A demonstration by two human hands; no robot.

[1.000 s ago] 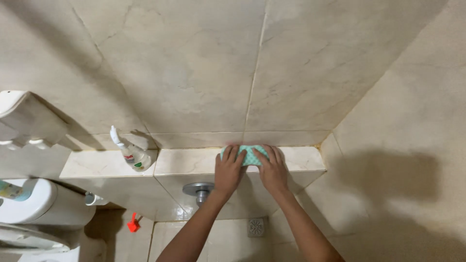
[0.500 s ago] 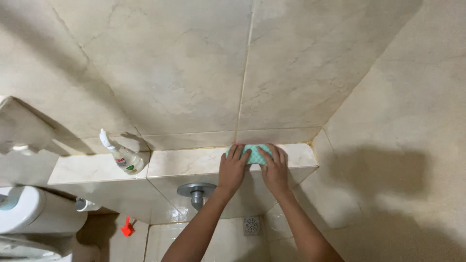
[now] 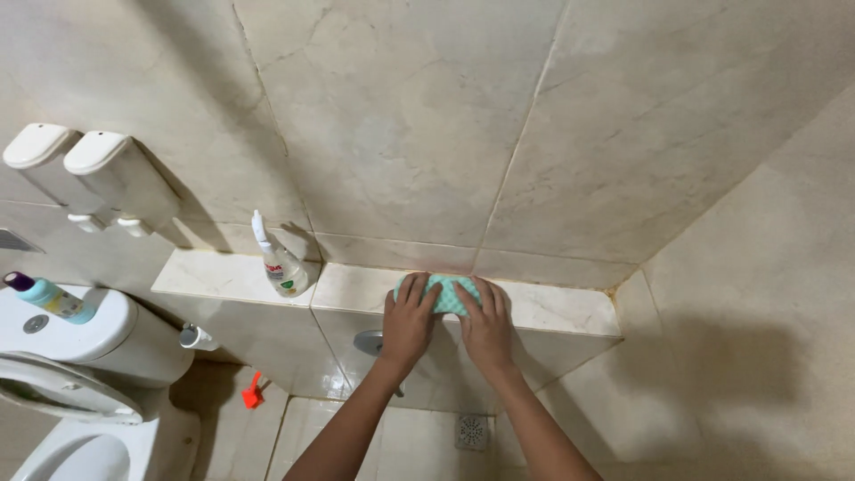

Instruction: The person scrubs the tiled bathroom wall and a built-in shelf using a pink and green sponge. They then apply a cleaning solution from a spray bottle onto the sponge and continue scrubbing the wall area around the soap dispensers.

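A teal checked cloth [image 3: 448,293] lies on the marble ledge [image 3: 561,312] that runs along the tiled wall. My left hand [image 3: 409,319] presses on its left end with fingers spread over it. My right hand [image 3: 484,324] presses on its right end in the same way. Both hands cover most of the cloth, and only its middle shows between them. A clear bottle with a white nozzle [image 3: 280,263] stands on the ledge to the left of my hands.
Two white wall dispensers [image 3: 93,174] hang at the upper left. A white toilet with its cistern [image 3: 76,343] sits at the lower left, with a teal bottle [image 3: 49,298] on top. A floor drain [image 3: 472,432] and a red item [image 3: 254,392] lie below the ledge.
The view has shifted so the ledge and hands sit a little lower and further left; both hands stay pressed on the cloth at about the same spot on the ledge.
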